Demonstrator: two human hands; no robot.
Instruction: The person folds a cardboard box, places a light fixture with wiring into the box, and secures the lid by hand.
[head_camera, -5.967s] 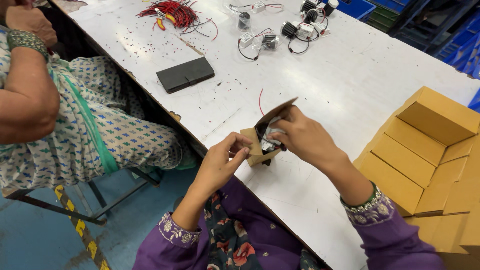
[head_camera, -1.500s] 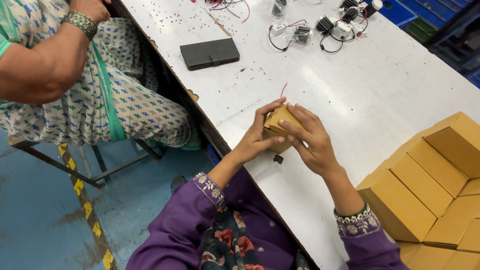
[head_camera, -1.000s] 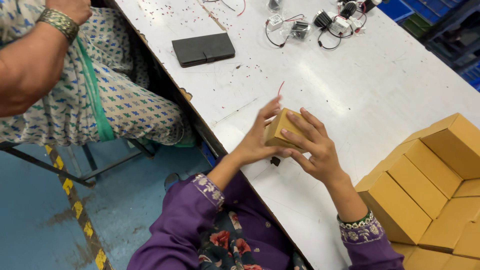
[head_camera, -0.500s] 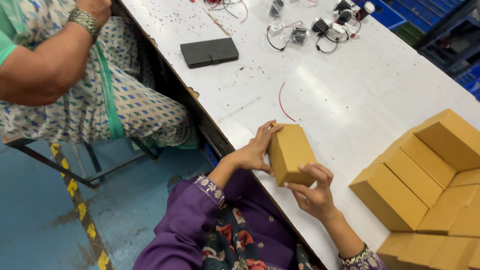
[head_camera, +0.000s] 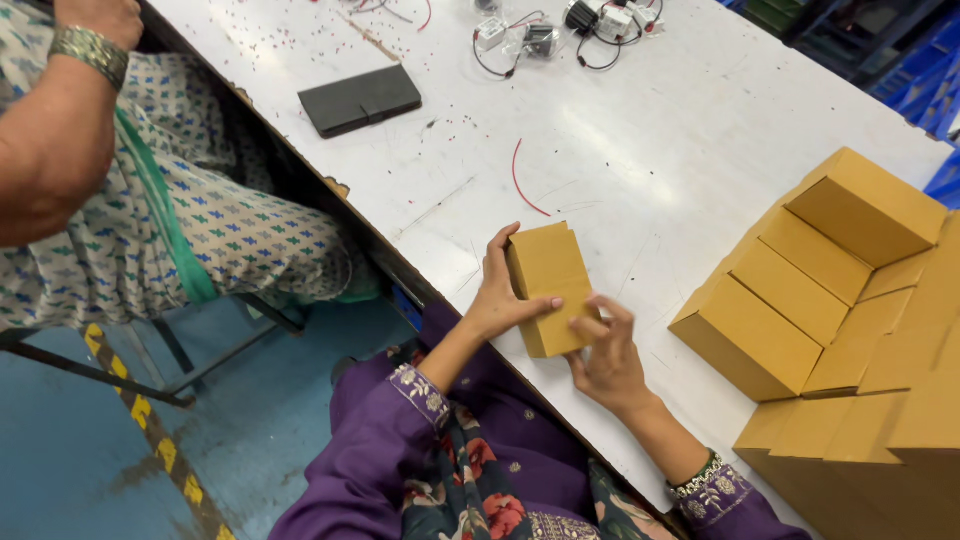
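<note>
A small closed brown cardboard box (head_camera: 548, 277) is held over the near edge of the white table (head_camera: 640, 170). My left hand (head_camera: 503, 288) grips its left side, thumb across the top. My right hand (head_camera: 606, 352) holds its lower right corner from below. Both sleeves are purple with embroidered cuffs. A loose red wire (head_camera: 524, 182) lies on the table just beyond the box.
A stack of several similar brown boxes (head_camera: 830, 290) fills the right side. A black wallet-like case (head_camera: 361, 100) and small wired parts (head_camera: 560, 30) lie farther back. Another person's arm (head_camera: 60, 130) with a bracelet is at the left, seated beside a blue floor.
The box was open with a part going into it; it is closed now. It has turned flat between both hands, and my right hand slid to its lower corner.
</note>
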